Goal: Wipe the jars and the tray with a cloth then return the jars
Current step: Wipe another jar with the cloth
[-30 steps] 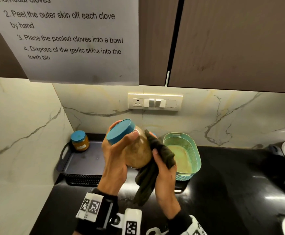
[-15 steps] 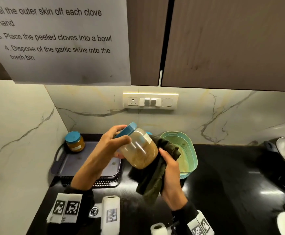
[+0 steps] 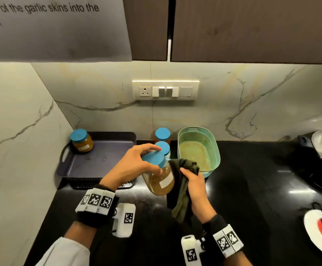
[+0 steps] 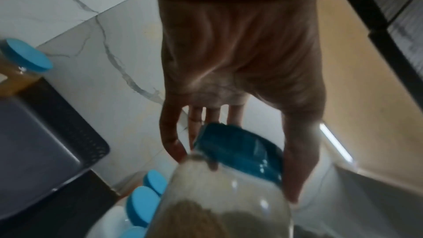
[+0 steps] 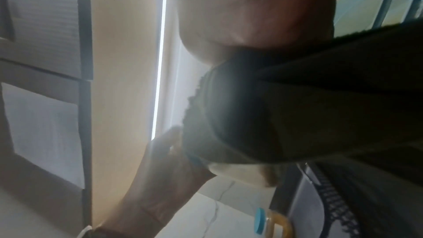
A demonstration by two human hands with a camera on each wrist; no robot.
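Jar [image 3: 161, 180] lowered, upright; left hand [image 3: 131, 167] grips lid, cloth [image 3: 183, 189] beside.

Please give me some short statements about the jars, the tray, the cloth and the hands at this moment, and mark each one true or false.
1. The left hand grips the held jar at its blue lid. True.
2. The right hand holds a white cloth. False: the cloth is dark green.
3. One jar stands in the tray. True: the orange jar is in its far left corner.
4. The teal basket holds two jars. False: no jar is inside it.
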